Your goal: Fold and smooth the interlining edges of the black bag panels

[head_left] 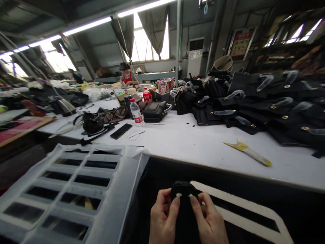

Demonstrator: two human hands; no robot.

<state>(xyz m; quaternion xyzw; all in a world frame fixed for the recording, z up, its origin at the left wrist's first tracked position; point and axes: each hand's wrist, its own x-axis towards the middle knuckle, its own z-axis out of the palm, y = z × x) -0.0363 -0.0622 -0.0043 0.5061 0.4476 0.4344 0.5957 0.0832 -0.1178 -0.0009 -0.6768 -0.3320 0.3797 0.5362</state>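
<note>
Ceiling tube lights point(87, 26) are glowing in a slanting line at the upper left, and daylight is pouring through the windows point(141, 44), whose panes are burning out to plain white. The roof point(83, 8) is sinking into grey gloom. The white tabletop point(182, 142) is catching soft, even light, while the space below its near edge is falling into deep shadow. Black bags point(269, 117) are swallowing detail, their clear handle wraps point(224, 112) giving off small glints. The black piece point(185, 213) at lower centre is merging with darkness. Wide-angle distortion is stretching the edges, and the upper right is smearing into blur.
</note>
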